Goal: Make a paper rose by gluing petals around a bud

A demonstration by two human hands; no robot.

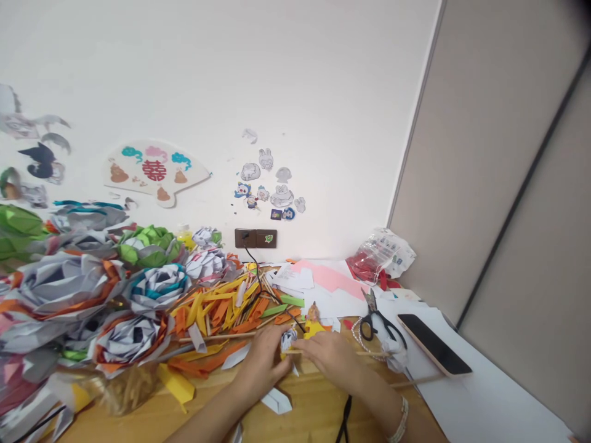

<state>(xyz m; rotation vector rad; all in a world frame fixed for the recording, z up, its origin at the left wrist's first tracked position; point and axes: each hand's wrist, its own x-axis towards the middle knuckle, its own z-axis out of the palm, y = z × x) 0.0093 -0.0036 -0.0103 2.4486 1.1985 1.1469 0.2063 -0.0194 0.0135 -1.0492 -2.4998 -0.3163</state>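
Observation:
Near the front middle of the wooden table [323, 400], my left hand [265, 357] has its fingers wrapped round the left side of a small white paper flower [289, 338]. My right hand [330, 355] meets it from the right, its fingers together at the flower and a thin wooden stick [372, 354]. The stick runs out to the right past my right hand. Just behind the hands is a yellow paper piece [314, 328]. A folded white strip [277, 401] lies below my left hand.
Large paper flowers [69, 286] crowd the left. Orange and yellow strips [221, 307] cover the middle back. Black scissors [381, 320], a phone [434, 344] and white sheets [480, 394] lie right. A plastic bag [381, 258] stands by the wall. A black cable crosses the strips.

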